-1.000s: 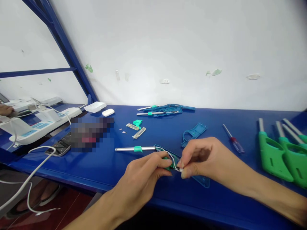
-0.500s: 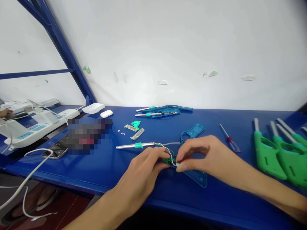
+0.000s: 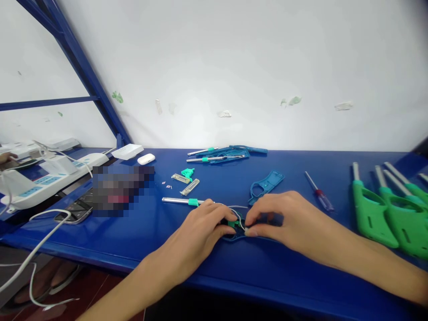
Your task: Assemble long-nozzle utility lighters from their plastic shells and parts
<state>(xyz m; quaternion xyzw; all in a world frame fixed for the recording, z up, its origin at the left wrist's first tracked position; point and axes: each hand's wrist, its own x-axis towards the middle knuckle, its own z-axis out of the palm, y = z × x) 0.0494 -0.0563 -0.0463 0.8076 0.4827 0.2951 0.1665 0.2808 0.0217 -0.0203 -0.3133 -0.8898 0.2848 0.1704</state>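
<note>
Near the table's front, my left hand (image 3: pixel 203 232) pinches a small green part (image 3: pixel 235 223) lying in a blue casing half (image 3: pixel 230 239). Thumb and forefinger of my right hand (image 3: pixel 284 216) are closed on the end of a thin white wire (image 3: pixel 241 217), close to my left fingertips. A metal tube (image 3: pixel 175 200) with a teal collar points left from behind my left hand. Another blue casing half (image 3: pixel 267 182) with a ring-shaped opening lies just behind my right hand. My fingers hide much of the front casing.
Green lighters (image 3: pixel 374 218) and a screwdriver (image 3: pixel 319 192) lie on the right. Behind are blue casings with tubes (image 3: pixel 230 154), clear parts (image 3: pixel 190 187) and a white case (image 3: pixel 146 159). A power strip (image 3: pixel 50 180) and a phone (image 3: pixel 78 207) are left; a person's hand shows far left.
The front casing has tilted or turned, so less of its right end shows below my right hand. Both hands stay close together in nearly the same place. The view has shifted slightly.
</note>
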